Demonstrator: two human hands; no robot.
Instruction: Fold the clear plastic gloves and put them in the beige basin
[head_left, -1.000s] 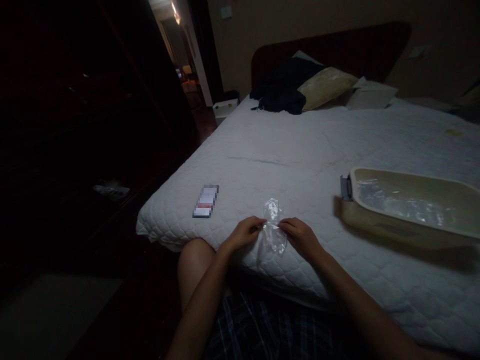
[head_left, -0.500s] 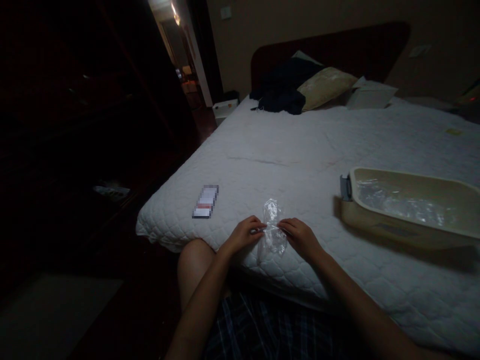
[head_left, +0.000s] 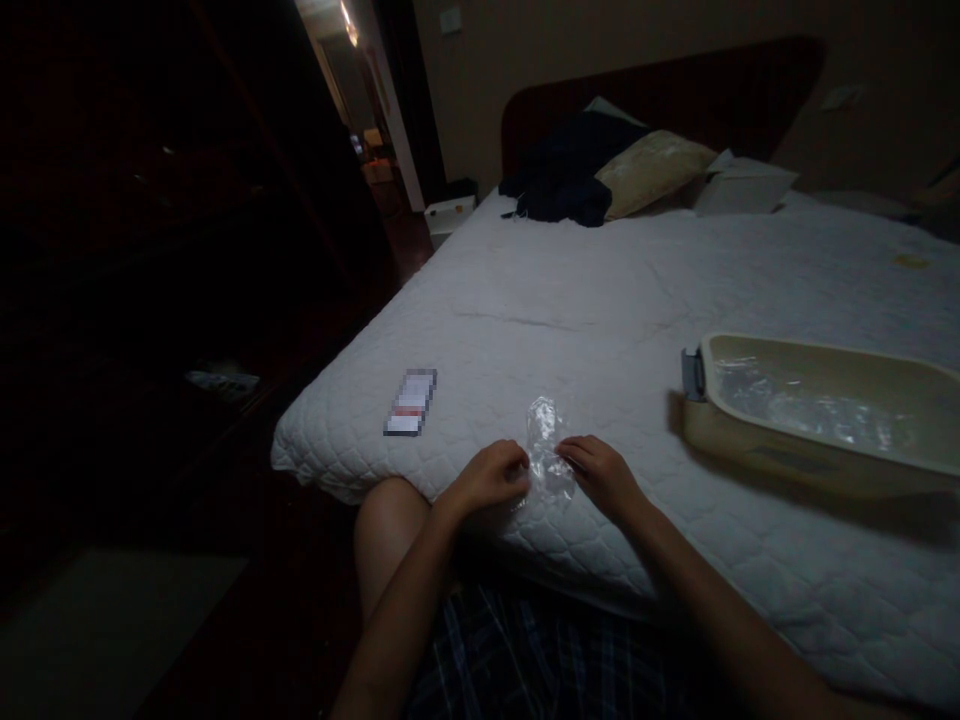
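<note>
A clear, crinkled plastic bag (head_left: 543, 425) lies near the front edge of the white quilted bed (head_left: 525, 270), between my two hands. At its left side, my left hand (head_left: 496, 474) has its fingers curled together against the plastic. From the right, my right hand (head_left: 596, 470) pinches the bag's edge between thumb and fingertips. Glare and dim light hide the bag's exact outline. To the left lies a phone (head_left: 410, 402) with its screen blurred out.
A beige plastic bin (head_left: 787, 465) with a grey latch stands at the right, with clear plastic bags (head_left: 817, 408) inside. Dark clothing (head_left: 566, 170), a yellowish pillow (head_left: 656, 172) and a pale box (head_left: 746, 188) are by the headboard (head_left: 675, 85). My knee (head_left: 390, 515) touches the bed's edge.
My left hand has shifted slightly down and curled more, drawing along the bag's left side. The right hand stays almost in place. The bin and phone have not moved.
</note>
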